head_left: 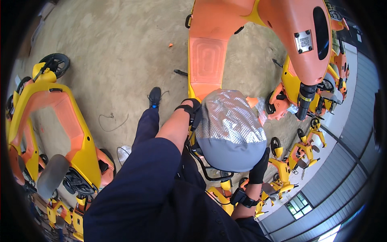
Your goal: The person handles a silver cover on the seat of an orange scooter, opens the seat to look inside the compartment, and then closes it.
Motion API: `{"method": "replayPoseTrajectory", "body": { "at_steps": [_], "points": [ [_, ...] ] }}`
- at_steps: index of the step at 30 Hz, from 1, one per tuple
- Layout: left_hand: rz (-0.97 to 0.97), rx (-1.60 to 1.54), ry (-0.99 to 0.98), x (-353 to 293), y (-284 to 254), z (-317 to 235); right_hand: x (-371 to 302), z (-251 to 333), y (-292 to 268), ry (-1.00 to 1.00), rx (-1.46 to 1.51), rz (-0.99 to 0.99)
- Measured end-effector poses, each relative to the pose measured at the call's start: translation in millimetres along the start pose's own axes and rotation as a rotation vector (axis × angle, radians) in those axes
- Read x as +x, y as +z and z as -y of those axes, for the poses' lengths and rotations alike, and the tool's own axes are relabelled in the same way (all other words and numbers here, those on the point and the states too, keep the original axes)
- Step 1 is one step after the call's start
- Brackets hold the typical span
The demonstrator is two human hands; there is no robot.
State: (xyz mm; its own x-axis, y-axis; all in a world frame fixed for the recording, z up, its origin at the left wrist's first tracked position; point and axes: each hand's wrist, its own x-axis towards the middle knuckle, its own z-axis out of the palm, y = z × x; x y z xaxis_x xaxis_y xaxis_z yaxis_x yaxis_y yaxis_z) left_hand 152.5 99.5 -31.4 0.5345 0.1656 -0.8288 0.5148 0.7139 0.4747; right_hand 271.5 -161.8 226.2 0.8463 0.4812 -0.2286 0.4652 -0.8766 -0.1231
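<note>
A seat cover (231,125) of shiny silver mesh with a grey fabric skirt lies over the seat of the orange and yellow scooter (209,60) in front of me. Its silver top is wrinkled. My left hand (194,113), in a black glove, is against the cover's left side, with its fingers mostly hidden. At the lower right edge of the skirt, my right hand (258,169), also black-gloved, is closed on the cover's rim. A black metal rack (209,173) shows under the near side of the cover.
Another orange and yellow scooter (76,121) with a grey seat (53,176) stands at left. More scooters (282,169) line the right side by a corrugated wall (330,193). A handlebar grip (305,101) juts out at the upper right. A thin wire (117,127) lies on the concrete floor (121,48).
</note>
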Motion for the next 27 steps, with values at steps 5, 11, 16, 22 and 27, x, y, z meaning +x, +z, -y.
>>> {"method": "replayPoseTrajectory", "body": {
  "at_steps": [5, 11, 16, 22, 27],
  "points": [
    [0.102, -0.056, 0.036, -10.9, -2.2, 26.2, 1.3, 7.4, 3.0, 0.314, 0.422, -0.012],
    [0.297, -0.181, 0.117, -28.4, 6.4, 46.2, 6.7, 28.2, 2.8, 0.613, 1.375, 0.058],
    [0.54, -0.327, 0.103, -36.3, -5.2, 27.4, -1.8, 22.2, 8.8, 0.442, 1.087, 0.024],
    [0.522, -0.51, -0.035, -31.8, -4.2, 24.3, -5.5, 31.2, 13.6, 0.407, 1.017, -0.005],
    [0.429, -0.582, -0.171, -41.0, 3.9, 0.5, -16.7, 3.5, 29.5, 0.436, 1.033, -0.063]
  ]
}}
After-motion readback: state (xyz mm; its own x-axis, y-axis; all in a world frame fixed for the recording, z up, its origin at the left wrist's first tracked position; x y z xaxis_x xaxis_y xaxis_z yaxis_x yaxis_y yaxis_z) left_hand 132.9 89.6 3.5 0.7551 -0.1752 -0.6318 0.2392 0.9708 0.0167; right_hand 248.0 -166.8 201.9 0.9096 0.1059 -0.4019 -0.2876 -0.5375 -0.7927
